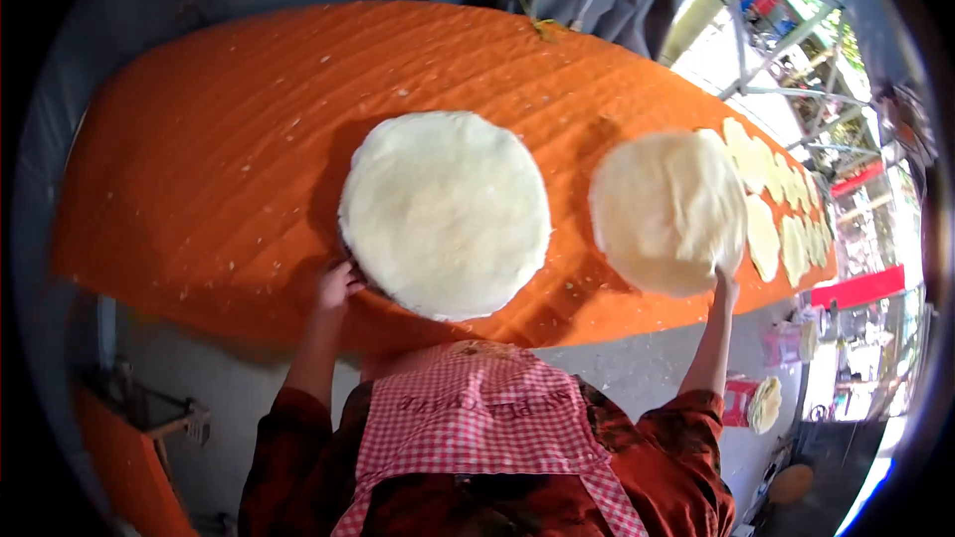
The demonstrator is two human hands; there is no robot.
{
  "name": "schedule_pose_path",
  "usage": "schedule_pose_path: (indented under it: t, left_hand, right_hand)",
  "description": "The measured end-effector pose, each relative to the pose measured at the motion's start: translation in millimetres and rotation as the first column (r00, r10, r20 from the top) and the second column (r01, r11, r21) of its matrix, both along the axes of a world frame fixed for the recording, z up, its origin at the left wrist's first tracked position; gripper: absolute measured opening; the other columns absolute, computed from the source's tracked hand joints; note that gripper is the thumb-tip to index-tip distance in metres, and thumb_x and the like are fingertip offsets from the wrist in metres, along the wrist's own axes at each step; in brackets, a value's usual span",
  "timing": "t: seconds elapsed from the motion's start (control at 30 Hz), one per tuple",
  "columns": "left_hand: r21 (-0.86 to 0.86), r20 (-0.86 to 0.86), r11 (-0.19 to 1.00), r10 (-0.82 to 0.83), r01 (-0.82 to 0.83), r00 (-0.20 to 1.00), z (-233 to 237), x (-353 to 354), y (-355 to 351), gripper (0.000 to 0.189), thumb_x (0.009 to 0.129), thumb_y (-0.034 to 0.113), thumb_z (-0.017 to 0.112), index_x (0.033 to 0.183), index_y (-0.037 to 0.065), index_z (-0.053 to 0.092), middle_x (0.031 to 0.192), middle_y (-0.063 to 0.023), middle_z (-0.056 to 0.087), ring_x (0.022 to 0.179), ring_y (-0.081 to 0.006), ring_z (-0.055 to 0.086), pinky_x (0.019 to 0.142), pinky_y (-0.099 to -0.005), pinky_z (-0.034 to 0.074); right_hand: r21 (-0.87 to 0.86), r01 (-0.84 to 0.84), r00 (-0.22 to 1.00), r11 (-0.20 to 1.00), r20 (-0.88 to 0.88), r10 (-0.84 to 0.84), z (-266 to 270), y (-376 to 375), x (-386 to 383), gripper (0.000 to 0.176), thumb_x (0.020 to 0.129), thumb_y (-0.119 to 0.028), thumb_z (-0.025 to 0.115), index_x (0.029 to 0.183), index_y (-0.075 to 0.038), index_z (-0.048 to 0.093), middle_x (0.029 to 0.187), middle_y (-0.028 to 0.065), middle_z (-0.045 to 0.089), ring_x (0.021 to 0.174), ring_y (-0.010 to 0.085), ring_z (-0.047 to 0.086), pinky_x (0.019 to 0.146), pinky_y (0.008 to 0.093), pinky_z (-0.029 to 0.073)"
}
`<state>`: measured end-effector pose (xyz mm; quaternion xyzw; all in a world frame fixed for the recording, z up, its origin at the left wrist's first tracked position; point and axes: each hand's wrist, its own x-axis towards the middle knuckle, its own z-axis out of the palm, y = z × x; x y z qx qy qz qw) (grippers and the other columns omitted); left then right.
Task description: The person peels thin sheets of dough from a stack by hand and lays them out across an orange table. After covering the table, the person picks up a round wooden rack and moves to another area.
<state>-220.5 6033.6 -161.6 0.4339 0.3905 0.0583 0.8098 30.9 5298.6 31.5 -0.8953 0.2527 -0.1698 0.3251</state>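
Note:
A thick white round form (444, 214), its top covered by a smooth sheet of dough, rests on the orange cloth. At its lower left edge, my left hand (338, 283) has its fingers curled around the rim. My right hand (727, 288) pinches the near edge of a thin, pale round dough sheet (668, 214) to the right. This sheet looks wrinkled toward its right side and slightly blurred, and its far right edge overlaps other flat pieces in this view.
An orange quilted cloth (229, 159) with scattered crumbs covers the long table. Several flat pale dough pieces (763, 237) lie at its right end. Metal frame bars (731, 20) rise behind. A red container (738, 402) with pale round pieces at its mouth stands below the table, right.

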Motion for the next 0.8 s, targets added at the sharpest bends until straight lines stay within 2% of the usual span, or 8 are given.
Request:
schedule_pose_path:
  t: [0.07, 0.1, 0.13, 0.17, 0.2, 0.27, 0.33, 0.8]
  left_hand:
    - [0.040, -0.022, 0.999, -0.019, 0.020, 1.000, 3.1, 1.1, -0.3, 0.026, 0.086, 0.018, 0.056, 0.110, 0.006, 0.053, 0.086, -0.0053, 0.062, 0.072, -0.0154, 0.061, 0.059, -0.0306, 0.051]
    - [0.034, -0.020, 0.999, 0.002, -0.001, 1.000, -4.1, 2.3, 2.4, 0.026, 0.086, 0.018, 0.056, 0.109, 0.005, 0.053, 0.087, -0.0056, 0.062, 0.072, -0.0154, 0.061, 0.059, -0.0298, 0.051]
    - [0.027, -0.023, 1.000, 0.015, -0.014, 1.000, -11.0, 0.3, 2.7, 0.027, 0.086, 0.017, 0.056, 0.109, 0.004, 0.054, 0.087, -0.0060, 0.063, 0.072, -0.0155, 0.062, 0.058, -0.0291, 0.051]
    - [0.036, -0.012, 0.999, 0.016, -0.015, 1.000, 3.0, -1.6, -1.9, 0.026, 0.086, 0.017, 0.056, 0.108, 0.003, 0.054, 0.088, -0.0065, 0.064, 0.073, -0.0161, 0.062, 0.058, -0.0290, 0.051]
    - [0.046, 0.004, 0.999, 0.010, -0.010, 1.000, 17.8, -0.1, -5.7, 0.026, 0.086, 0.017, 0.055, 0.107, 0.002, 0.055, 0.089, -0.0070, 0.064, 0.073, -0.0166, 0.062, 0.059, -0.0290, 0.052]
    - [0.017, 0.016, 1.000, 0.010, -0.010, 1.000, 17.0, 1.4, -4.9, 0.025, 0.086, 0.014, 0.053, 0.107, 0.000, 0.055, 0.090, -0.0078, 0.064, 0.074, -0.0176, 0.063, 0.060, -0.0301, 0.053]
    - [0.003, 0.028, 1.000, 0.004, -0.004, 1.000, 18.8, 1.7, -4.4, 0.025, 0.087, 0.014, 0.052, 0.107, 0.000, 0.055, 0.090, -0.0082, 0.064, 0.074, -0.0181, 0.063, 0.062, -0.0309, 0.054]
    - [0.160, -0.042, 0.987, -0.011, 0.018, 0.999, 26.2, 3.9, -5.1, 0.029, 0.085, 0.015, 0.055, 0.110, 0.000, 0.055, 0.092, -0.0089, 0.063, 0.077, -0.0203, 0.062, 0.067, -0.0371, 0.054]
  right_hand:
    - [-0.446, 0.280, 0.939, 0.850, -0.058, -0.339, 3.5, 83.9, -45.7, 0.059, 0.068, -0.034, 0.078, 0.108, 0.004, 0.057, 0.105, 0.0199, 0.063, 0.094, 0.0291, 0.061, 0.081, 0.0401, 0.049]
    - [-0.109, -0.225, 0.915, 0.968, 0.316, 0.249, -5.7, 129.5, -56.3, 0.054, 0.073, -0.024, 0.076, 0.114, 0.003, 0.055, 0.114, 0.0182, 0.059, 0.101, 0.0295, 0.058, 0.085, 0.0389, 0.047]
    - [-0.135, -0.310, 0.909, 0.941, 0.247, 0.335, -59.9, 155.4, -47.4, 0.048, 0.074, -0.014, 0.074, 0.116, 0.001, 0.055, 0.118, 0.0160, 0.056, 0.108, 0.0287, 0.053, 0.089, 0.0368, 0.045]
    - [0.417, -0.643, 0.763, 0.642, 0.415, 0.495, -71.9, 235.0, -69.8, 0.054, 0.070, -0.002, 0.073, 0.120, 0.000, 0.051, 0.117, 0.0137, 0.055, 0.106, 0.0272, 0.054, 0.088, 0.0356, 0.046]
    - [-0.156, -0.837, 0.527, 0.525, 0.032, 0.849, -22.8, 317.7, -104.3, 0.056, 0.071, -0.019, 0.076, 0.120, -0.003, 0.052, 0.121, 0.0162, 0.053, 0.114, 0.0319, 0.048, 0.095, 0.0415, 0.039]
    - [-0.226, -0.972, -0.047, -0.065, -0.083, 0.995, 10.0, 414.2, -140.8, 0.072, 0.064, -0.033, 0.079, 0.123, -0.005, 0.049, 0.130, 0.0159, 0.044, 0.123, 0.0335, 0.040, 0.100, 0.0424, 0.034]
    - [-0.503, -0.817, -0.150, -0.284, -0.289, 0.945, -7.1, 447.4, -155.4, 0.067, 0.064, -0.038, 0.077, 0.117, -0.004, 0.054, 0.125, 0.0127, 0.049, 0.121, 0.0305, 0.042, 0.100, 0.0430, 0.033]
    - [0.354, -0.905, -0.364, -0.237, -0.352, 0.862, 2.7, 467.2, -67.3, 0.042, 0.065, -0.027, 0.078, 0.099, -0.006, 0.066, 0.094, 0.0114, 0.061, 0.089, 0.0295, 0.059, 0.078, 0.0364, 0.047]
